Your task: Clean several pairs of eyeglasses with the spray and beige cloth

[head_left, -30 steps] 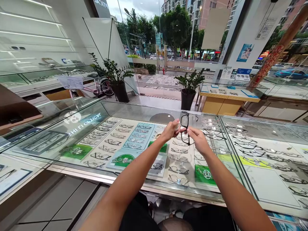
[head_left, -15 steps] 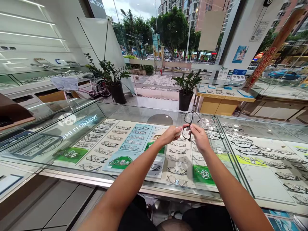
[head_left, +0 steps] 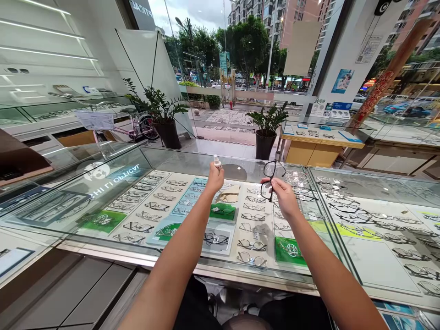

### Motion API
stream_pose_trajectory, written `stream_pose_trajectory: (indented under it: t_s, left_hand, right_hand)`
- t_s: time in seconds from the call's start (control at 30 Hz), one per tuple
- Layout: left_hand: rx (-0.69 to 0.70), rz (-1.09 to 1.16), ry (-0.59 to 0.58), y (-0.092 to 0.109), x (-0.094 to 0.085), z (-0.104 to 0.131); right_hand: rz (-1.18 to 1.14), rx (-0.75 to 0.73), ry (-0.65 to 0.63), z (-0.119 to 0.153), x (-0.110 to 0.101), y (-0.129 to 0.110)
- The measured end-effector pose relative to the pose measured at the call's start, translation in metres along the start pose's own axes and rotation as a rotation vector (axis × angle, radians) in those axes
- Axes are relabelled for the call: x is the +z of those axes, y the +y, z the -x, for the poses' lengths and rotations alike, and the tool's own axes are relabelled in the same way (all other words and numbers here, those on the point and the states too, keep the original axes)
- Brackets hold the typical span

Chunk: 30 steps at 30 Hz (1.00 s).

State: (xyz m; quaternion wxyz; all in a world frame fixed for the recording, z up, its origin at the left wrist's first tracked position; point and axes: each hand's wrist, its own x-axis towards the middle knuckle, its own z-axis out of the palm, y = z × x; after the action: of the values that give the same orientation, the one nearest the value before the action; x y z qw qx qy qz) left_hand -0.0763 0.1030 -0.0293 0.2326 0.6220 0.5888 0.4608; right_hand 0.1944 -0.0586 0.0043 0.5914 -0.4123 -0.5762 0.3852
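In my right hand [head_left: 283, 193] I hold black-framed eyeglasses [head_left: 274, 170] by the middle, thumb and fingers pinched on the frame. One lens is above the fingers and the other below. To the left, at the far part of the counter, my left hand [head_left: 215, 178] is wrapped around a small white spray bottle [head_left: 217, 161]. Only the bottle's white top shows above the fist; the rest is hidden by the hand. Both arms stretch over the glass display counter [head_left: 220, 266].
Rows of eyeglasses [head_left: 252, 245] lie inside the counter, with green cards [head_left: 291, 250] among them. Two potted plants [head_left: 265, 142] stand beyond it. A bicycle [head_left: 146, 126] is at the left, and a wooden display table [head_left: 309, 149] at the right.
My left hand has moved left, away from the eyeglasses, and the white spray bottle now shows in it. My right hand holds the eyeglasses in nearly the same place.
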Motion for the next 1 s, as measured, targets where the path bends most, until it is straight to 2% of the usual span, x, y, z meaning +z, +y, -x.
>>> stream_pose_trajectory:
  t_s: [0.17,0.3,0.37,0.43,0.5,0.53,0.57,0.63,0.7,0.77,0.87,0.93,1.0]
  left_hand:
    - [-0.096,-0.086,0.043,-0.022,-0.007,-0.005]
    - [-0.135,-0.105,0.051,-0.026,-0.008,-0.003]
    - [-0.133,-0.111,0.075,-0.019,-0.007,0.001]
    - [-0.11,-0.125,0.162,-0.007,-0.007,0.007]
    - [-0.039,-0.143,0.289,0.01,-0.008,0.013]
    - [0.044,-0.141,0.327,0.018,-0.009,0.017]
    - [0.113,-0.145,0.241,0.026,-0.011,0.02]
    - [0.205,-0.157,-0.063,0.036,-0.013,0.027]
    - [0.236,-0.163,-0.309,0.039,-0.014,0.031]
    - [0.217,-0.168,-0.455,0.034,-0.014,0.034]
    - [0.139,-0.169,-0.569,0.023,-0.013,0.034]
    - [0.096,-0.15,-0.578,0.018,-0.011,0.031]
    - [0.068,-0.118,-0.54,0.016,-0.009,0.028]
  right_hand:
    - [0.028,0.008,0.004,-0.001,0.001,0.001]
    - [0.027,0.002,-0.005,0.0,0.001,0.003]
    - [0.018,0.0,-0.013,0.0,0.001,0.004]
    - [0.014,-0.001,-0.014,0.0,0.0,0.004]
    - [0.02,-0.001,-0.008,-0.001,0.0,0.005]
    - [0.023,-0.002,-0.007,-0.001,0.0,0.005]
    - [0.025,-0.002,-0.006,-0.001,0.0,0.006]
    - [0.021,-0.001,-0.005,-0.002,-0.001,0.007]
    - [0.003,0.002,-0.006,-0.002,-0.002,0.008]
    - [-0.015,0.008,-0.003,-0.002,-0.002,0.009]
    - [-0.009,0.016,0.006,-0.003,-0.003,0.009]
    - [0.009,0.016,0.007,-0.003,-0.003,0.008]
    - [0.022,0.017,0.004,-0.003,-0.002,0.007]
